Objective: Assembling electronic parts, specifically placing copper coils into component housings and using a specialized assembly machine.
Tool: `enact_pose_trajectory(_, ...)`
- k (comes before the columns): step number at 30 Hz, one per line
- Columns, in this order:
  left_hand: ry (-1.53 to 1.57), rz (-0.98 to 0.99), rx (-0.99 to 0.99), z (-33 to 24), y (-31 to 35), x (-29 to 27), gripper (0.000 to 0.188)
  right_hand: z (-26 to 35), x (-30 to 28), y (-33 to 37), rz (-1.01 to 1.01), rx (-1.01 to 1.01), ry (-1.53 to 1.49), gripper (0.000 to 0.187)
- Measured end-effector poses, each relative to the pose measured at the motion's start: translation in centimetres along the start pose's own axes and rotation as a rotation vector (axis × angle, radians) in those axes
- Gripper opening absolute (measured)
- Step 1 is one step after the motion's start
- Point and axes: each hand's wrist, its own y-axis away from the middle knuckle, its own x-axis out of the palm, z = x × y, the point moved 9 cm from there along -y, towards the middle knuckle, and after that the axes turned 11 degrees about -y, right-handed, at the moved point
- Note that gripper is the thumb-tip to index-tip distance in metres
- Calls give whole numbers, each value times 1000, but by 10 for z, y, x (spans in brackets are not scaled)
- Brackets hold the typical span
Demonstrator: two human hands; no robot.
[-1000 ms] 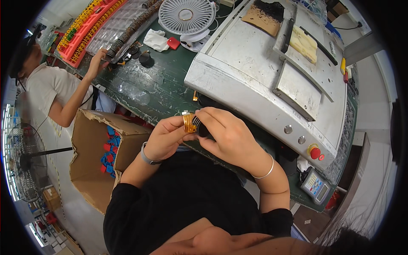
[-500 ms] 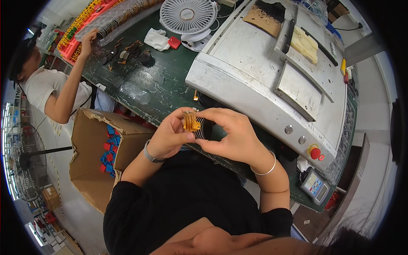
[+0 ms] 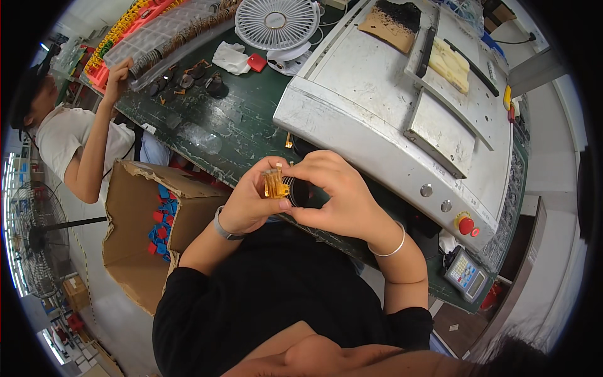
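Above the bench's near edge, my two hands hold a small stack of flat amber strips point(image 3: 274, 185), which look like flexible circuits, joined to dark stacked rings point(image 3: 299, 192). My left hand point(image 3: 250, 196) wraps the amber end, its thumb along the lower side. On the ring end, my right hand point(image 3: 338, 193) pinches from above and below with thumb and fingers. One narrow tab stands up above the other strips. My fingers hide part of the rings.
A grey machine point(image 3: 352, 135) with a red button fills the bench's right. White fan point(image 3: 276, 24), tissue point(image 3: 231, 58) and dark loose parts point(image 3: 191, 78) lie beyond my hands. An open carton point(image 3: 135, 232) stands left. A co-worker's hand point(image 3: 119, 72) touches a long row of rings in a clear tray.
My hands and the stack have shifted slightly left, and the amber strips are turned a little, with one tab more upright. The co-worker's hand and the ring row have moved left and nearer.
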Motion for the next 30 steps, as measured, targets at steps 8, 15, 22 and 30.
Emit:
enact_pose_trajectory(8, 19, -58, 13, -3, -1, 1, 62, 7, 0, -2, -3, -50, 75, 46)
enact_pose_trajectory(15, -41, -15, 1, -10, -3, 11, 79, 7, 3, 0, 82, -38, 79, 44)
enact_pose_trajectory(22, -1580, -74, 296, -15, -21, 2, 38, 40, -62, 10, -187, 92, 219, 45)
enact_pose_trajectory(30, -1699, -217, 442, -6, -23, 12, 40, 36, -60, 11, -104, 155, 306, 44)
